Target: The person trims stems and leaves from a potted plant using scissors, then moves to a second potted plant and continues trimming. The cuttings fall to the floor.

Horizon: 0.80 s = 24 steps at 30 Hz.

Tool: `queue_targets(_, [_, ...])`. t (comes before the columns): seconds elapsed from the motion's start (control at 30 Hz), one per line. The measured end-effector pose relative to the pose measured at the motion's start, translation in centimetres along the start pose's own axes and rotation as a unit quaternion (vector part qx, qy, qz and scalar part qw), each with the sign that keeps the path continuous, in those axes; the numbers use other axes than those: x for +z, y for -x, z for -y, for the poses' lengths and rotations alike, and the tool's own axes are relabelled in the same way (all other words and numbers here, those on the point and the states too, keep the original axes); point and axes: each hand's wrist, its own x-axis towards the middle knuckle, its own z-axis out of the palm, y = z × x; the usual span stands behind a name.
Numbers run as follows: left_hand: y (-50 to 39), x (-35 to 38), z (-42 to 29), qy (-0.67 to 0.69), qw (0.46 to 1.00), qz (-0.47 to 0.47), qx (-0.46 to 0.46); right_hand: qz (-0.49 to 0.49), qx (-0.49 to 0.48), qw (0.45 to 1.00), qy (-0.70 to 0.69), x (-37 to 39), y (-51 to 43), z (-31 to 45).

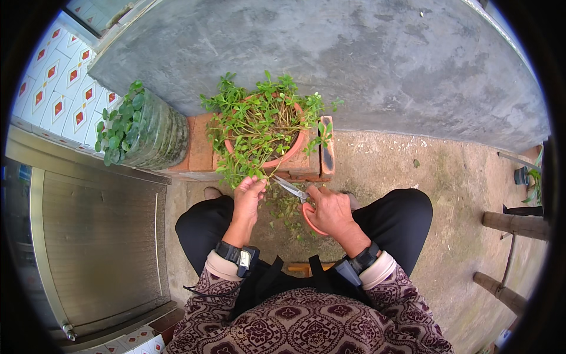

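Note:
A round orange plant pot (293, 154) full of thin-stemmed leafy green plants (250, 126) rests on stacked red bricks, its stems spilling over the rim. At the pot's near edge my left hand (250, 192) pinches a stem between thumb and fingers. My right hand (329, 210) grips scissors (292, 189) with orange handles. Their metal blades are parted and point up-left at the stems beside my left fingertips; whether they touch a stem I cannot tell. Cut-looking green leaves (287, 210) lie on the ground below, between my knees.
A cloudy plastic container (166, 132) with round-leaved plants stands left of the pot on the bricks (201, 146). Behind rises a grey cement wall (353, 66). A metal-framed door (101, 230) is at the left, bamboo poles (513, 225) at the right, concrete ground (451, 177) between.

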Motion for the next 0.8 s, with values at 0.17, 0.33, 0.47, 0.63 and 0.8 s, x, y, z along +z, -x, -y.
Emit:
queue_targets(0.17, [0.13, 0.26, 0.10, -0.081, 0.994, 0.005, 0.073, -0.016, -0.016, 1.000, 0.016, -0.02, -0.25, -0.11])
queue_targets(0.33, [0.13, 0.40, 0.47, -0.106, 0.989, 0.001, 0.104, -0.028, -0.041, 0.998, 0.029, -0.30, -0.51, -0.02])
queue_targets(0.47, [0.09, 0.47, 0.59, -0.115, 0.986, 0.000, 0.121, -0.045, -0.061, 0.996, 0.038, -0.54, -0.66, 0.05])
queue_targets(0.63, [0.23, 0.53, 0.55, -0.101, 0.987, 0.010, 0.126, -0.033, -0.055, 0.997, 0.050, -0.55, -0.73, 0.01])
queue_targets(0.8, [0.46, 0.59, 0.39, -0.126, 0.984, 0.001, 0.126, -0.019, -0.046, 0.998, 0.032, -0.58, -0.63, -0.03])
